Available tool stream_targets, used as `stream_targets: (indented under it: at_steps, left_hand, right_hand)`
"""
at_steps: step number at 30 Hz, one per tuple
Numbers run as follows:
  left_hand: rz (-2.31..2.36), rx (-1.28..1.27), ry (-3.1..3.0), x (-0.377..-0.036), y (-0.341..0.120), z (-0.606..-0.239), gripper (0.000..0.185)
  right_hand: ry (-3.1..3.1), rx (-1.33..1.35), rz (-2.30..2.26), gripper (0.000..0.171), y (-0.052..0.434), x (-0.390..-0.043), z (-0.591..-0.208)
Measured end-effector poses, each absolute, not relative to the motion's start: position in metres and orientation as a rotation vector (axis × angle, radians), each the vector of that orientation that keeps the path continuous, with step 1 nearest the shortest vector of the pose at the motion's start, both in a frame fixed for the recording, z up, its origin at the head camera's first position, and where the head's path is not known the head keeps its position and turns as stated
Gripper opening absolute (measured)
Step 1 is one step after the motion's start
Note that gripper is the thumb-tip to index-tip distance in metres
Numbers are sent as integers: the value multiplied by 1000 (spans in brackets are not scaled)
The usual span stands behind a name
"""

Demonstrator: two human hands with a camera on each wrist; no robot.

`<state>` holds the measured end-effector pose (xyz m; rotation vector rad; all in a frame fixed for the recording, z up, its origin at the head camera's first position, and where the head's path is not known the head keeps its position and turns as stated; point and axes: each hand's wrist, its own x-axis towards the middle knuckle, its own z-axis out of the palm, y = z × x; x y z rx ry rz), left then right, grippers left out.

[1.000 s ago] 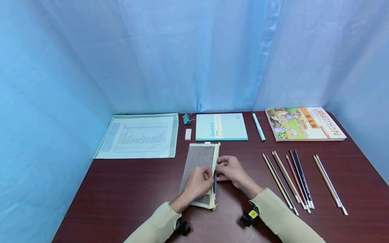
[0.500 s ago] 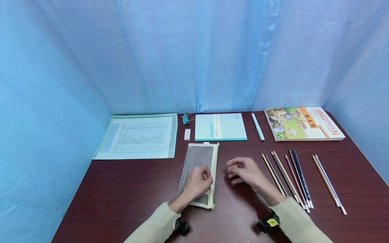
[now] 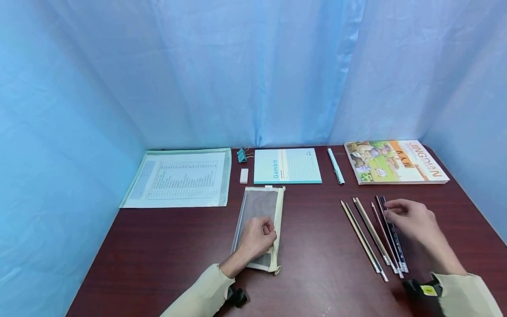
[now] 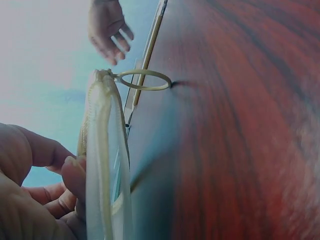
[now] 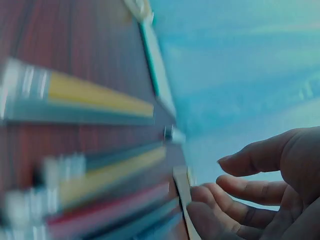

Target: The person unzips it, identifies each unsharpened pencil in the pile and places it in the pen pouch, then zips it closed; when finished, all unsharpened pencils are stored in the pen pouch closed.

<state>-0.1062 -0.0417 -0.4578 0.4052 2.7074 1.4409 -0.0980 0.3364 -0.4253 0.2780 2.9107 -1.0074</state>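
1. The right hand (image 3: 409,219) has moved off the flat grey mesh pencil pouch (image 3: 259,207) to the row of coloured pencils (image 3: 374,233), fingers loosely curled, grasping nothing.
2. The left hand (image 3: 257,237) still pinches the pouch's zipper edge at table centre.

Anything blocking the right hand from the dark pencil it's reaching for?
Nothing visible does. The right hand hovers directly over the dark pencil in the row, fingers relaxed. The left hand grips the mesh pouch, well clear.
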Motion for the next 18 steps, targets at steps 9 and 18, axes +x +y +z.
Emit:
stream_targets:
  at_steps: [9, 18]
  left_hand:
    - [1407, 387, 2686, -107, -42, -456, 10]
    - [1404, 403, 2689, -106, -42, -456, 10]
  right_hand:
    - [2902, 265, -671, 45, 369, -98, -440]
    - [2844, 215, -517, 43, 372, -107, -440]
